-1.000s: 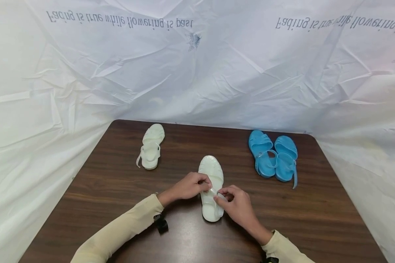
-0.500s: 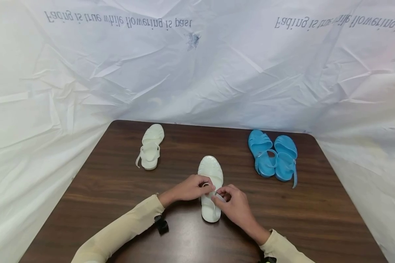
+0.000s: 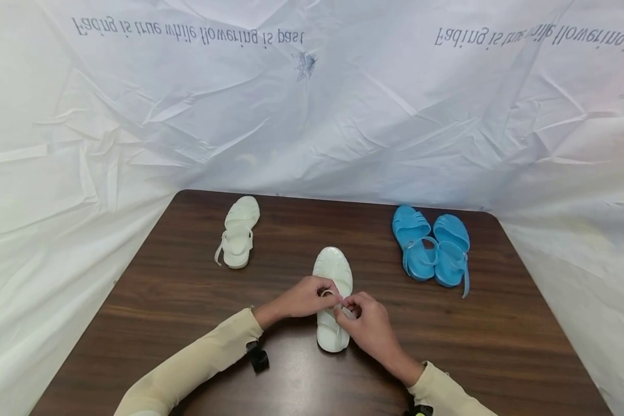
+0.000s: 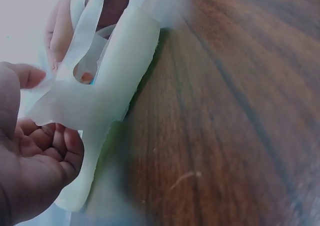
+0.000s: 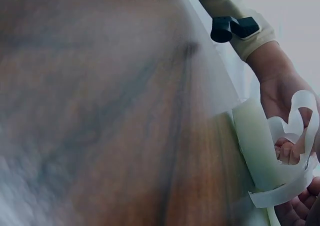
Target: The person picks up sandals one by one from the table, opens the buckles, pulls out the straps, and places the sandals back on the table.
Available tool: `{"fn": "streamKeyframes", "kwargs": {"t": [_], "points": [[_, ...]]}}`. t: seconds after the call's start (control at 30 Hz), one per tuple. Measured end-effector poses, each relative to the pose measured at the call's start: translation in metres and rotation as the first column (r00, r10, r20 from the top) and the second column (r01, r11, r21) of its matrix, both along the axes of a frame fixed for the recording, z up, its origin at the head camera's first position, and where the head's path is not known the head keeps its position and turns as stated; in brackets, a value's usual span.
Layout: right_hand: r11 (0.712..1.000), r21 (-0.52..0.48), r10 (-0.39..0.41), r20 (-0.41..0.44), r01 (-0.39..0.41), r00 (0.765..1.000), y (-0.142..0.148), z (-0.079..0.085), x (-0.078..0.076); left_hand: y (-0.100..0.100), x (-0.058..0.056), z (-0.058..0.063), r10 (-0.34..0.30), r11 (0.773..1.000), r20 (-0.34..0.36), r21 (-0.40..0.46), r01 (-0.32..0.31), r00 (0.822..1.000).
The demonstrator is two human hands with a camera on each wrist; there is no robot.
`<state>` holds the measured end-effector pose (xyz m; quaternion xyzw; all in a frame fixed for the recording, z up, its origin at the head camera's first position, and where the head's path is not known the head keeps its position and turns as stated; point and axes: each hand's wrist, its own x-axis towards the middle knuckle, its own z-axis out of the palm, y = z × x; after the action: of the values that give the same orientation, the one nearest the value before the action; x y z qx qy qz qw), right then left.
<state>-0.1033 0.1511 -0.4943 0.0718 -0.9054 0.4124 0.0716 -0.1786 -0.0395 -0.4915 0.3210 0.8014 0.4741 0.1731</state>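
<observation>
A white jelly sandal [image 3: 332, 264] lies toe away on the table between both hands. The left hand [image 3: 307, 299] comes over its left side and pinches the ankle strap near the fastening. From the right, the right hand [image 3: 370, 325] pinches the same strap, its fingertips right beside the left ones above the footbed. In the left wrist view the ankle strap [image 4: 84, 33] rises in a loop from the sandal's side. The strap also arches up in the right wrist view, where its loose end [image 5: 272, 198] sticks out past the side. Fingers hide the buckle.
Another white sandal [image 3: 242, 215] lies at the back left of the brown table [image 3: 177, 289]. A pair of blue sandals [image 3: 409, 222] sits at the back right. A white printed sheet [image 3: 312, 127] hangs behind the table and along its sides.
Both hands' fingertips have drawn closer together over the strap. The left hand has shifted slightly to the right, and the sandal has barely moved.
</observation>
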Motion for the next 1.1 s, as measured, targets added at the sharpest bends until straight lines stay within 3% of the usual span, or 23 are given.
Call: {"fn": "streamKeyframes", "kwargs": {"t": [0.27,0.53,0.7,0.83,0.97,1.1], "points": [[1.0,0.006,0.008,-0.037,-0.008,0.999,0.001,-0.002,0.0,-0.001,0.003,0.004,-0.002,1.0,-0.026,-0.013,0.002,1.0],[0.999,-0.024,-0.032,-0.051,0.031,0.998,0.005,-0.004,0.004,0.002,0.009,0.003,0.111,0.993,-0.14,-0.014,-0.114,0.984],[0.997,-0.053,-0.057,-0.028,0.055,0.998,0.008,-0.005,0.005,-0.007,0.005,0.002,0.178,0.984,-0.182,0.023,-0.176,0.967],[0.995,-0.076,-0.066,-0.001,0.066,0.998,0.013,-0.002,0.005,-0.015,-0.002,0.009,0.14,0.99,-0.169,0.028,-0.138,0.976],[0.997,-0.06,-0.054,0.0,0.053,0.999,0.011,-0.001,0.004,-0.016,-0.007,0.012,0.054,0.999,-0.124,0.006,-0.054,0.991],[0.999,-0.027,-0.047,-0.023,0.046,0.999,0.008,-0.001,0.004,-0.014,-0.009,0.01,-0.036,0.999,-0.142,-0.035,0.032,0.989]]}}
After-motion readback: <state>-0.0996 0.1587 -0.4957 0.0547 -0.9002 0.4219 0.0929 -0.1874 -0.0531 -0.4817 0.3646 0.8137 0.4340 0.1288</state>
